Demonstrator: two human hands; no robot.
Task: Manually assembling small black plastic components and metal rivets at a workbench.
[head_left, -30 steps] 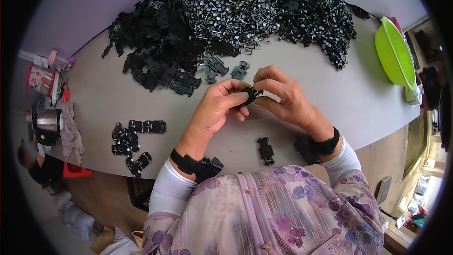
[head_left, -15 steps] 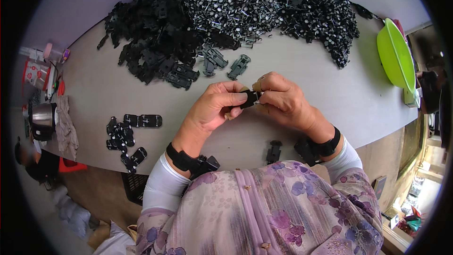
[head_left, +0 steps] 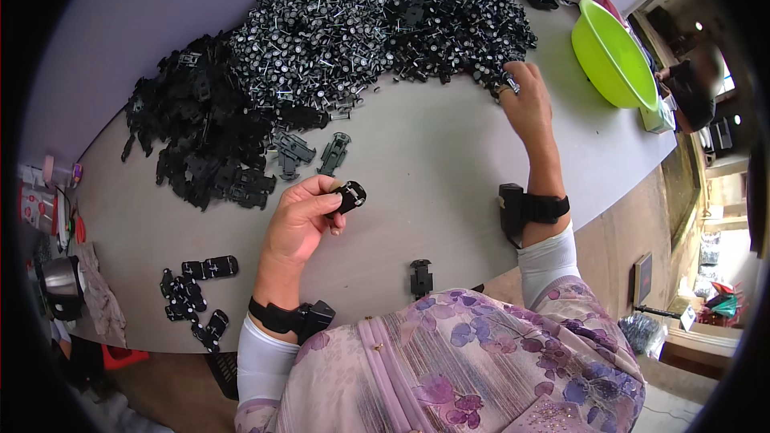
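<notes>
My left hand (head_left: pixel 295 223) pinches a black toy car chassis (head_left: pixel 350 195) over the middle of the table, with a bright axle showing across its end. Stretched out to the far right, my right hand (head_left: pixel 526 106) is closed at the fingertips on a small wheel axle (head_left: pixel 512 82). It is beside the tip of a heap of black wheel axles (head_left: pixel 457 20). A heap of silver-faced wheel axles (head_left: pixel 309 36) adjoins that one, and black chassis (head_left: pixel 196 116) are heaped at the left. Two greyish chassis, one of them this loose chassis (head_left: pixel 333 154), lie just beyond my left hand.
Several chassis with wheels (head_left: pixel 186 295) are grouped at the near left, and a single chassis (head_left: pixel 421 278) lies by the front edge. A lime-green basin (head_left: pixel 613 56) stands at the right. Left are a crumpled cloth (head_left: pixel 100 289) and a metal pot (head_left: pixel 60 277). Another person (head_left: pixel 694 88) is at far right.
My right hand has left the chassis and reached out to the dark axle heap at the right. My left hand still holds the chassis. The whole view has turned.
</notes>
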